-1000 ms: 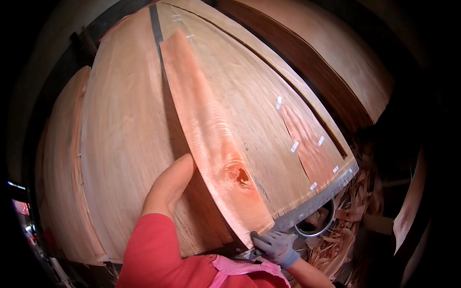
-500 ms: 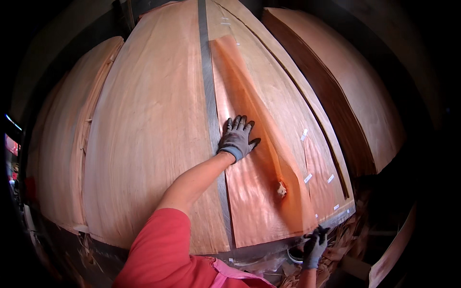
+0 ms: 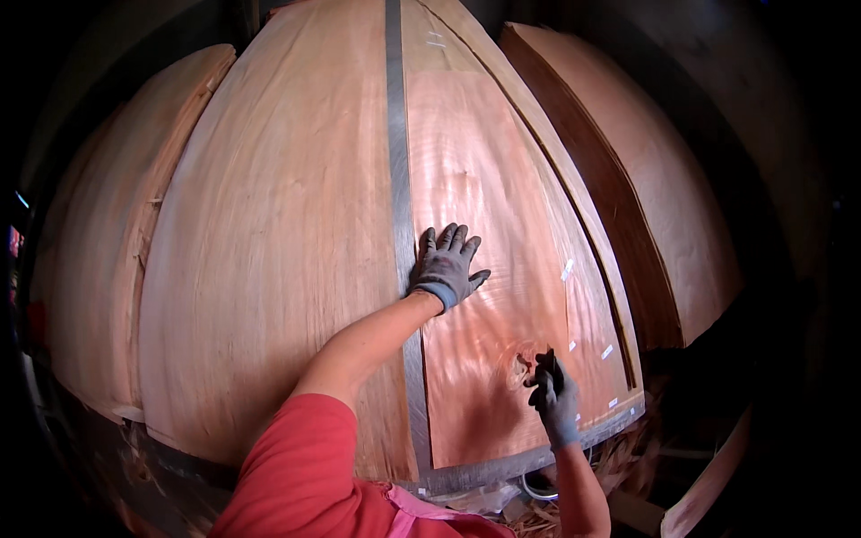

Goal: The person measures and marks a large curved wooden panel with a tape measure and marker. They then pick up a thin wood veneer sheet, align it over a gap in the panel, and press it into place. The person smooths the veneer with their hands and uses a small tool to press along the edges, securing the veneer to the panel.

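Now the veneer sheet (image 3: 504,291) lies flat right of centre, curl gone, so seemingly settled; left hand (image 3: 447,270) flat on it, fingers apart; right hand (image 3: 555,400) by knot (image 3: 519,369), can't tell its grip.

A broad pale wood sheet (image 3: 269,224) lies on the grey table (image 3: 395,117), which shows as a narrow band along the sheet's right edge. At far left is a stack of pale sheets (image 3: 103,233) with ragged edges; at far right another stack (image 3: 659,197) has a dark brown side. Wood scraps (image 3: 628,455) litter the lower right, near a curved metal rim (image 3: 536,494) and a bent wood strip (image 3: 710,484).
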